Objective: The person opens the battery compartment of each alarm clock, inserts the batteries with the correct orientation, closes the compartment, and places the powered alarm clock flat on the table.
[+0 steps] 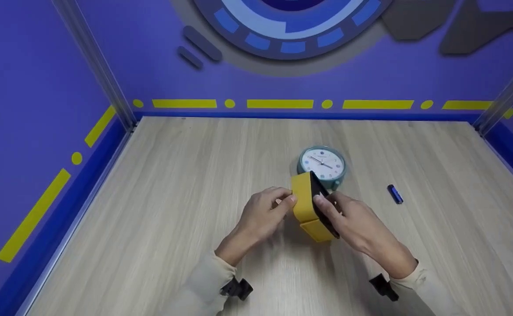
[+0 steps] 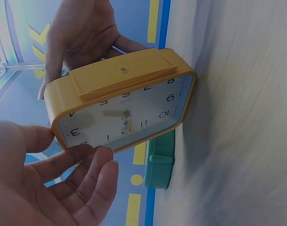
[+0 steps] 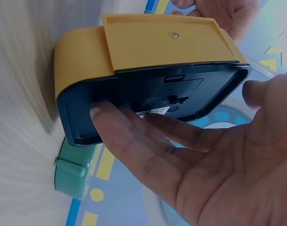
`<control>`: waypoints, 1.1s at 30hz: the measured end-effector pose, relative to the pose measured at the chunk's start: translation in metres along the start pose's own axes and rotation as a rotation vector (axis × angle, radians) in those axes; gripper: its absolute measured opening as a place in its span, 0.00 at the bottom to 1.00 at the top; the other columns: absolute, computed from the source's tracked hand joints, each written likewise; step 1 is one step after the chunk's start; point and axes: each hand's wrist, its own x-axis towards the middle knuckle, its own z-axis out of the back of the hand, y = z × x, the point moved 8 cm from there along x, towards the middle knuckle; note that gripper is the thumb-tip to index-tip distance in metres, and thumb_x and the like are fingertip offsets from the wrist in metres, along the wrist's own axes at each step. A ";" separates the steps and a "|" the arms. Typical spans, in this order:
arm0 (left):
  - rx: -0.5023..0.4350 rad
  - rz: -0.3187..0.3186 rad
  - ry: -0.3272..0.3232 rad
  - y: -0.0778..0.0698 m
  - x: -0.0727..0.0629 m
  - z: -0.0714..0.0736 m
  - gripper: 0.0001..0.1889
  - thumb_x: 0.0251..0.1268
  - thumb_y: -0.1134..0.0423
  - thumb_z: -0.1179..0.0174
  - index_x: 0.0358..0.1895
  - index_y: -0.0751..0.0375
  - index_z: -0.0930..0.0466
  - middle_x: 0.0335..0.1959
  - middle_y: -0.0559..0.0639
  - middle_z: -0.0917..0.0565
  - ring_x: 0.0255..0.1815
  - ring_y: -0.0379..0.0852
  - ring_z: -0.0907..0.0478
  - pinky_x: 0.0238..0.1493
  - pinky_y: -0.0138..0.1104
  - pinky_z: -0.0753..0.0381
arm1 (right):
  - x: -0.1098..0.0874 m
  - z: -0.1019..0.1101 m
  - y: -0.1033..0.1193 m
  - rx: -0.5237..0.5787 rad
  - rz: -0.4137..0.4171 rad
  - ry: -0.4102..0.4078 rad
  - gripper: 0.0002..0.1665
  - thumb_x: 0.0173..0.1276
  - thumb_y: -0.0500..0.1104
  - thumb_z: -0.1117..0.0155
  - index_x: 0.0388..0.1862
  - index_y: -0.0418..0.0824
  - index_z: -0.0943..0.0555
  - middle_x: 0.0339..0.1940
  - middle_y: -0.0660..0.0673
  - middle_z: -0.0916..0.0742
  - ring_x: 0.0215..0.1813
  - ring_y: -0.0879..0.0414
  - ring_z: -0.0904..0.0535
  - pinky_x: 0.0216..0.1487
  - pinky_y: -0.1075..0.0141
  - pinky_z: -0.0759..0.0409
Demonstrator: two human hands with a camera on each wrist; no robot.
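Note:
A yellow desk clock [image 1: 305, 197] with a black back is held tilted between my two hands. The left wrist view shows its white dial [image 2: 124, 115], turned so the numerals read upside down. My left hand [image 1: 263, 213] pinches the yellow rim at one corner with thumb and fingers. My right hand [image 1: 362, 224] grips the clock from the back side, with fingertips against the black back [image 3: 148, 96] and the thumb near its end. On the back, a battery cover outline and a small knob show in the right wrist view; the fingers hide part of it.
Just beyond the yellow clock lies a round teal alarm clock [image 1: 321, 164], dial up. A blue battery [image 1: 395, 194] lies to the right on the wooden table [image 1: 186, 175]. Blue panels [image 1: 256, 87] stand around the table's back and sides.

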 end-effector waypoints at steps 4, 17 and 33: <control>0.009 -0.023 -0.006 -0.002 -0.001 0.000 0.19 0.83 0.52 0.44 0.56 0.61 0.11 0.50 0.49 0.12 0.44 0.44 0.16 0.49 0.39 0.17 | -0.001 0.001 0.000 -0.006 -0.012 0.008 0.42 0.84 0.71 0.57 0.64 0.35 0.22 0.47 0.42 0.14 0.45 0.49 0.18 0.50 0.49 0.18; -0.026 -0.005 0.013 -0.005 -0.003 -0.004 0.23 0.83 0.46 0.43 0.61 0.59 0.11 0.49 0.46 0.12 0.40 0.38 0.18 0.47 0.37 0.17 | -0.004 0.004 -0.002 0.047 -0.068 0.036 0.46 0.82 0.73 0.55 0.67 0.32 0.23 0.46 0.42 0.12 0.46 0.50 0.15 0.49 0.49 0.17; -0.122 0.110 0.111 0.012 -0.002 -0.021 0.27 0.84 0.40 0.49 0.69 0.54 0.17 0.55 0.49 0.13 0.37 0.46 0.13 0.45 0.39 0.16 | -0.004 -0.001 -0.004 0.254 -0.078 0.111 0.41 0.87 0.65 0.61 0.72 0.31 0.28 0.55 0.37 0.15 0.49 0.46 0.14 0.55 0.48 0.15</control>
